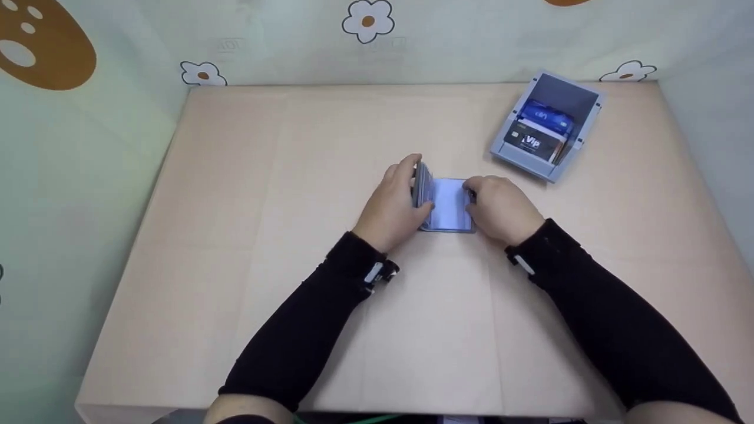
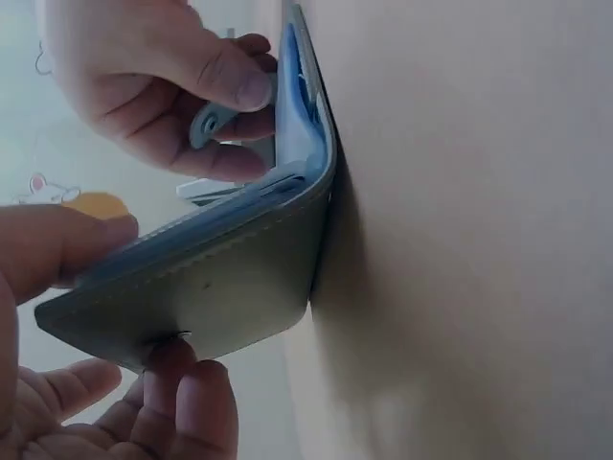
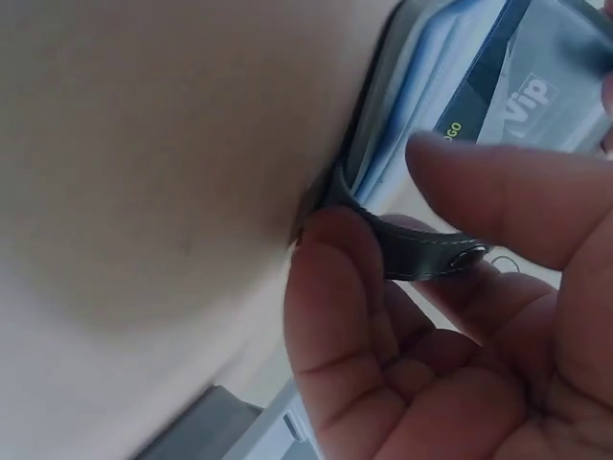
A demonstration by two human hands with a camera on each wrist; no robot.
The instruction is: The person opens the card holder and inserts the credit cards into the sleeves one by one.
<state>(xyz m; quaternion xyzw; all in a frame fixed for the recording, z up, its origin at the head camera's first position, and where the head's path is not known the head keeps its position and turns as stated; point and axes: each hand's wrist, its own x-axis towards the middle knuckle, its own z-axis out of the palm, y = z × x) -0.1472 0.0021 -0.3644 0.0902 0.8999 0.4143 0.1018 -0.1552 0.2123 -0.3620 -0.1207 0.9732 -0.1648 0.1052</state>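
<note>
A dark card holder [image 1: 452, 205] with clear plastic sleeves lies open on the table in the head view, its left cover raised. My left hand [image 1: 392, 203] grips that raised cover and its sleeves between thumb and fingers. The outside of the cover [image 2: 220, 287] looks smooth and stitched in the left wrist view. At the right edge, my right hand [image 1: 503, 207] holds the snap strap [image 3: 426, 251], which curves across its fingers. A card marked "Vip" [image 3: 527, 99] shows inside a sleeve in the right wrist view.
A grey bin [image 1: 580, 91] stands at the back right of the table [image 1: 294, 176]. Inside it are a blue card [image 1: 548, 116] and a black "Vip" card [image 1: 533, 141] among several cards. A patterned curtain [image 1: 283, 41] hangs behind the table.
</note>
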